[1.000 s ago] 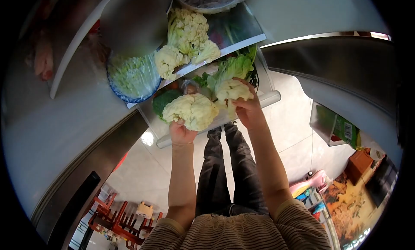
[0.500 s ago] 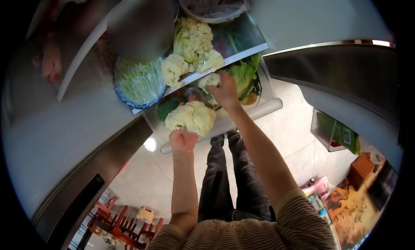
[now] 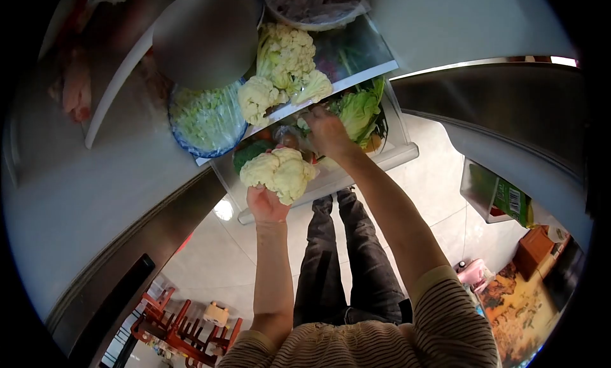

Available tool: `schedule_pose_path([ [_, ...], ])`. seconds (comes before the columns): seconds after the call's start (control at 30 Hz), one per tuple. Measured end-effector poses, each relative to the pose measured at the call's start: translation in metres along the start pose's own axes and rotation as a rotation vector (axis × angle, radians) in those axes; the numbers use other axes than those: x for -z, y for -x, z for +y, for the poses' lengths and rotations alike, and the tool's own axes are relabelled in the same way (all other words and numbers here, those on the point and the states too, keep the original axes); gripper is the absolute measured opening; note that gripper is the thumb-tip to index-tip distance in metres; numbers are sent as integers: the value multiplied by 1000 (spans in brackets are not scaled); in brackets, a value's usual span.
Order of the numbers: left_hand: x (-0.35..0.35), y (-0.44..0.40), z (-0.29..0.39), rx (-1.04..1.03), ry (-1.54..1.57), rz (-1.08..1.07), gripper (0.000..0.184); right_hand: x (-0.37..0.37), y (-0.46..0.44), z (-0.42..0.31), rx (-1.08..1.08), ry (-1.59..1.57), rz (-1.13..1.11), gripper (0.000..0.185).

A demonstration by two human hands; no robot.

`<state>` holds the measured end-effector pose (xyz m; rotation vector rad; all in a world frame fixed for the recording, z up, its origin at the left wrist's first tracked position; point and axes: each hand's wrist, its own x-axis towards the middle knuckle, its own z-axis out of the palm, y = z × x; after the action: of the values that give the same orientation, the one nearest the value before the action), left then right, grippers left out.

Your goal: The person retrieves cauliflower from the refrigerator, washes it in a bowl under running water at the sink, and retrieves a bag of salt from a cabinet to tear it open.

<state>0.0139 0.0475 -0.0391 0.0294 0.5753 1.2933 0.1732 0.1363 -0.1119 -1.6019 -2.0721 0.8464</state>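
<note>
A large cauliflower head rests in my left hand, whose fingers curl under it above the open drawer's front. My right hand reaches down into the drawer, fingers bent together. A small pale-green bit shows at its fingertips; the rest of what they hold, if anything, is hidden. Right of that hand is a leafy green lettuce. Dark green broccoli lies behind the left-hand cauliflower. On the shelf above the drawer sit more cauliflower pieces.
A film-wrapped bowl of shredded pale-green vegetable stands at the shelf edge. Behind is a covered bowl. Fridge doors flank both sides; the right door's bin holds a green packet. Red wooden chairs stand lower left.
My right hand has moved slightly and turned, and the white cauliflower piece seen at its fingers is now mostly out of sight. The left-hand cauliflower has tilted and shifted slightly left.
</note>
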Motion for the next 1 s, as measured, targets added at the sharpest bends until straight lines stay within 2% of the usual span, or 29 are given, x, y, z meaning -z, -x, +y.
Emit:
schedule_pose_path([
  [0.07,5,2,1,24,-10,-1,59,6,8,-1,55,-139,126,39],
  [0.17,10,1,-5,-4,51,0,59,27,30,-14,-227,-463,75,31],
  [0.27,-8,-4,-6,-17,-5,-66,59,47,52,-31,-507,-1019,13,23],
  [0.37,-12,-6,-7,-5,46,-88,58,60,61,-43,-607,-1213,93,21],
  [0.47,-16,-6,-3,-5,67,-58,57,67,51,-45,-368,-858,384,25],
  [0.57,-18,-4,2,14,91,-20,57,89,16,-47,57,-215,665,38],
  [0.67,-29,-4,5,-17,55,-62,49,103,-16,-57,24,-75,645,45],
  [0.77,-18,-1,6,-50,41,2,47,92,-27,-48,39,-48,556,48],
  [0.87,-12,4,9,7,94,6,45,89,-20,-39,95,-147,476,48],
  [0.97,-10,4,9,1,109,3,45,104,-4,-50,-43,-462,309,47],
  [1.0,-15,3,10,7,87,-8,45,105,2,-55,-17,-480,282,47],
])
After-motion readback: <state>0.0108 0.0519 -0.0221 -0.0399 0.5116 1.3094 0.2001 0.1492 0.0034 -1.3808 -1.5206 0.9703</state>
